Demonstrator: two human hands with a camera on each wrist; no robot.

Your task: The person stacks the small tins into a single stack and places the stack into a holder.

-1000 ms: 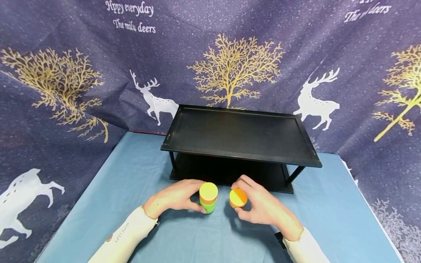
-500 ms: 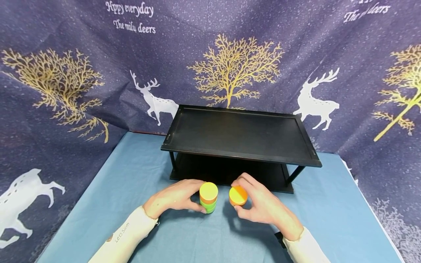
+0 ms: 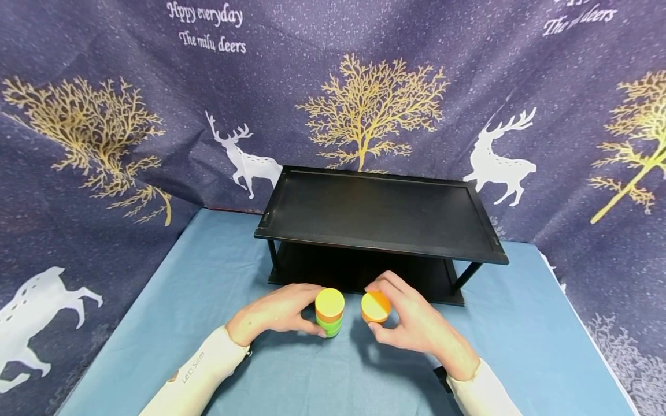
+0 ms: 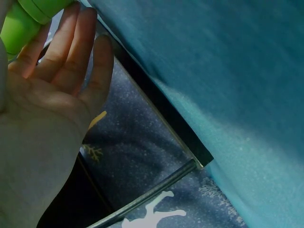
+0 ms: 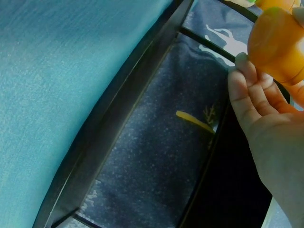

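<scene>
My left hand [image 3: 278, 309] grips a short stack whose green lower piece [image 3: 330, 327] is topped by an orange piece [image 3: 330, 305] with a yellow top. In the left wrist view the rounded, ridged green piece [image 4: 19, 31] lies against the fingers. Just to the right, my right hand [image 3: 411, 320] pinches a separate round orange piece [image 3: 376, 307] with a yellow-orange top, between thumb and fingers. It is apart from the stack, and its smooth rounded side shows in the right wrist view. What the pieces are, I cannot tell.
A black two-tier rack [image 3: 382, 214] stands just behind both hands, its front edge close to the fingers. Blue cloth [image 3: 333, 381] covers the table. A dark curtain [image 3: 406, 34] with printed deer and trees hangs behind and along the sides.
My right hand and its orange piece have shifted slightly up in the head view, toward the rack. The left hand and the stack have stayed in place.
</scene>
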